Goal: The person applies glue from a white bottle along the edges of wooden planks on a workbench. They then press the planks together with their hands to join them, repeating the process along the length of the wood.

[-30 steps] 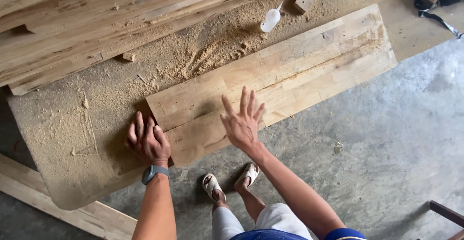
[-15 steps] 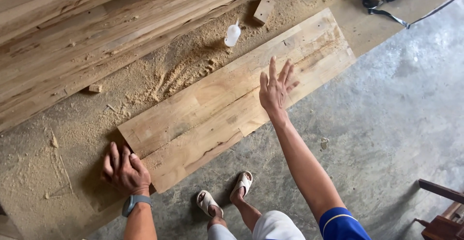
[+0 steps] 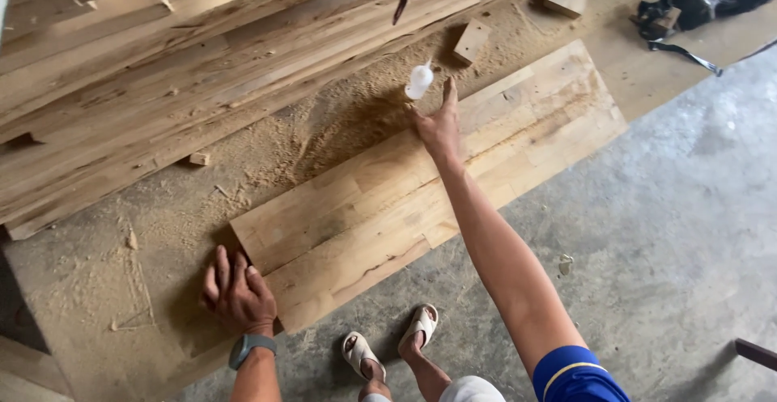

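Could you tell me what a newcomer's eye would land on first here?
Probably the outstretched right hand reaching toward the small white plastic squeeze bottle lying in sawdust. Below it lies the long pale glued wooden panel, overhanging the dusty workbench, with the left hand flat at its near corner.

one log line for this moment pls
right hand: open, reaching at white squeeze bottle | left hand: flat beside wood panel corner | sawdust around

Stacked planks (image 3: 162, 70) lie at ten o'clock, a wood block (image 3: 471, 42) at twelve, black straps (image 3: 688, 13) at two, sandals (image 3: 388, 345) at six.
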